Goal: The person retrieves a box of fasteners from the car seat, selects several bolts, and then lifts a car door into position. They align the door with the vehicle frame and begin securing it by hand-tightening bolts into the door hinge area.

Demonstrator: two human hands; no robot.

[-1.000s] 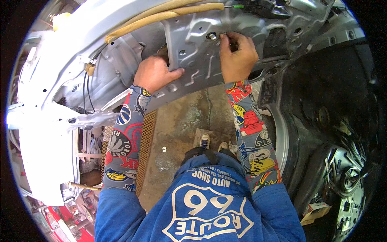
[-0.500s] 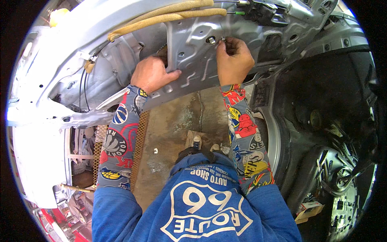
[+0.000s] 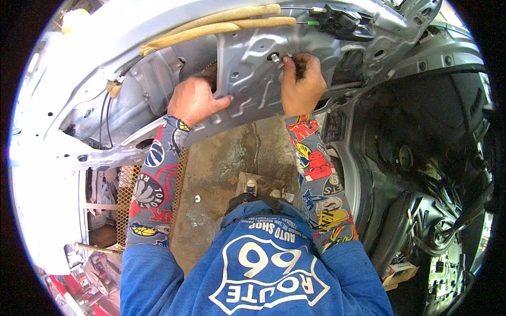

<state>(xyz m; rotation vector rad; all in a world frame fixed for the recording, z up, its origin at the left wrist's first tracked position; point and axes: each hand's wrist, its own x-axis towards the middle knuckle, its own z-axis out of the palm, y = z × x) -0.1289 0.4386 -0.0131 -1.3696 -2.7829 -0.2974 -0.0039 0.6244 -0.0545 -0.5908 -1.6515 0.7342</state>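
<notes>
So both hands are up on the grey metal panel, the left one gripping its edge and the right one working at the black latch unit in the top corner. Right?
Not quite. In the head view the right hand is at a small bolt in the grey metal panel, not at the black latch unit, which sits untouched farther up. The left hand does grip the panel's edge.

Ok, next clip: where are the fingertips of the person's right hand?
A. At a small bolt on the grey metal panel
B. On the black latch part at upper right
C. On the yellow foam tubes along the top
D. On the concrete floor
A: the right hand pinches at the small bolt on the grey metal panel, while the left hand grips the panel's edge.
</notes>
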